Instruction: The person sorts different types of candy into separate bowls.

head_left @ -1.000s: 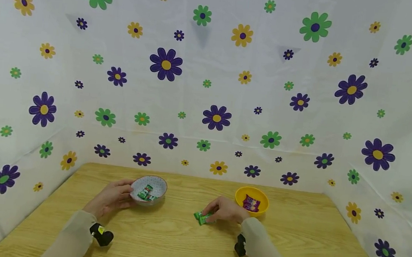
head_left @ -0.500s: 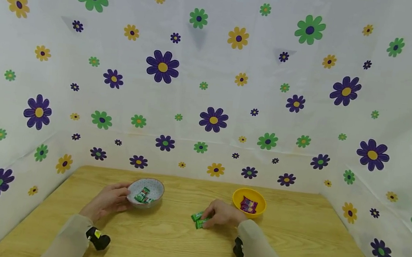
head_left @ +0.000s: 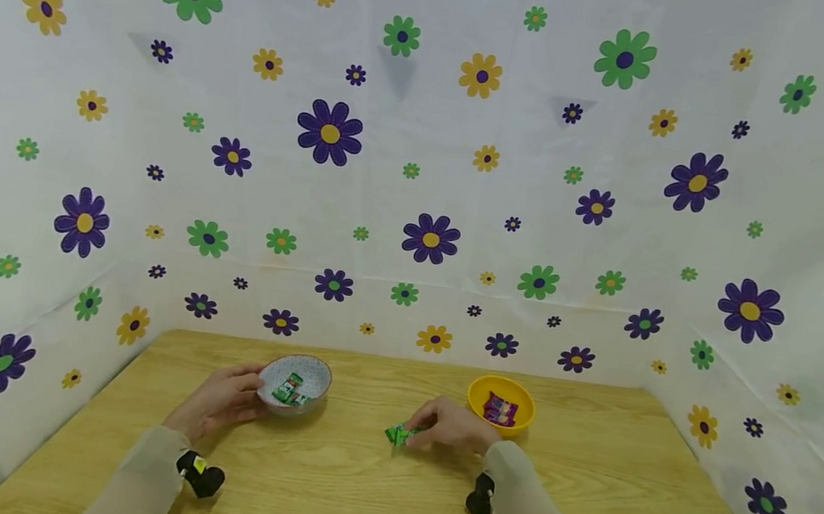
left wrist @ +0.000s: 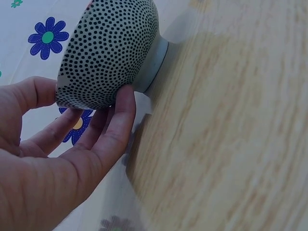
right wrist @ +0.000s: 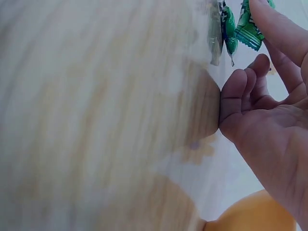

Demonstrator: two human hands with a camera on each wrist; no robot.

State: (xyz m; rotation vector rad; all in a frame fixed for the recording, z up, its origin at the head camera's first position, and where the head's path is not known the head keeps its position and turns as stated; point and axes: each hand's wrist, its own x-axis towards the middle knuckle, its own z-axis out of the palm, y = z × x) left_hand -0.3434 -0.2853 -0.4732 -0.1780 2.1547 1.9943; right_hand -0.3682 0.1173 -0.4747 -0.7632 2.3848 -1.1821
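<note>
My left hand (head_left: 222, 400) holds the near-left side of a pale bowl (head_left: 318, 381). The left wrist view shows the thumb at the rim of this dotted bowl (left wrist: 108, 57) and fingers bent against its underside. Green-wrapped candies (head_left: 289, 388) lie inside. My right hand (head_left: 453, 425) pinches a green-wrapped candy (right wrist: 249, 33) between thumb and index finger, held just off the table and tilted. Its other fingers are curled, near or against the tabletop. Another green candy (right wrist: 229, 30) lies right beside it on the table.
A yellow bowl (head_left: 526, 424) with purple-wrapped candies (head_left: 500, 409) stands just behind and right of my right hand. Both bowls rest on the wooden table (head_left: 341, 501). White flowered cloth (head_left: 388, 196) rises behind the table and along both sides.
The pinched green candy has tipped and come up a little, closer to the other one. My left hand keeps its place on the bowl. The head view has shifted slightly.
</note>
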